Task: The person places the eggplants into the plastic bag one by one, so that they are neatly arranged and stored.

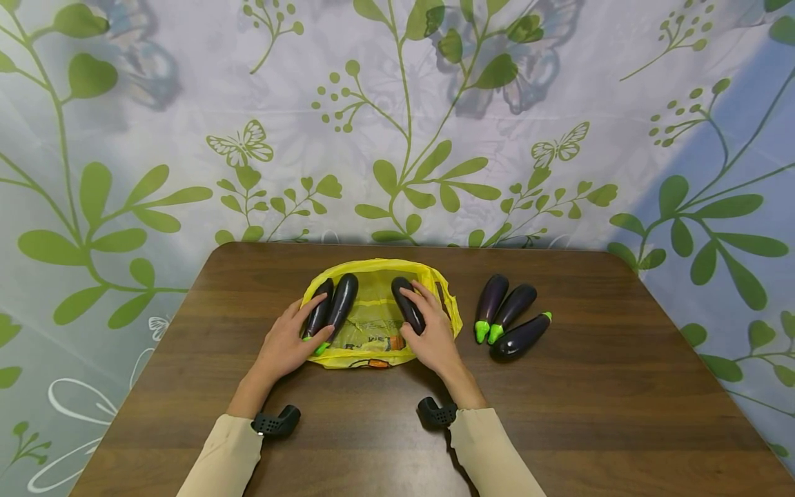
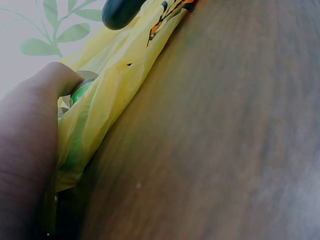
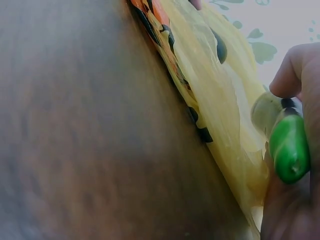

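Note:
A yellow plastic bag [image 1: 355,266] lies on the table with its mouth spread wide. Inside its left end, a dark eggplant [image 1: 319,314] and a second eggplant [image 1: 344,304] lie side by side, green stems toward me. My left hand [image 1: 288,345] grips this pair over the bag's left rim; its thumb bends down by a green stem [image 2: 80,94] in the left wrist view. With my right hand [image 1: 437,338] I hold another eggplant [image 1: 406,304] between thumb and fingers at the bag's right side. Its green stem [image 3: 290,150] pokes out under my palm in the right wrist view.
To the right of the bag, three more eggplants lie close together: one upright in view [image 1: 493,300], a middle one [image 1: 517,304] and a slanted one [image 1: 520,338]. The brown wooden table [image 1: 596,414] ends at a leaf-patterned cloth backdrop [image 1: 546,207].

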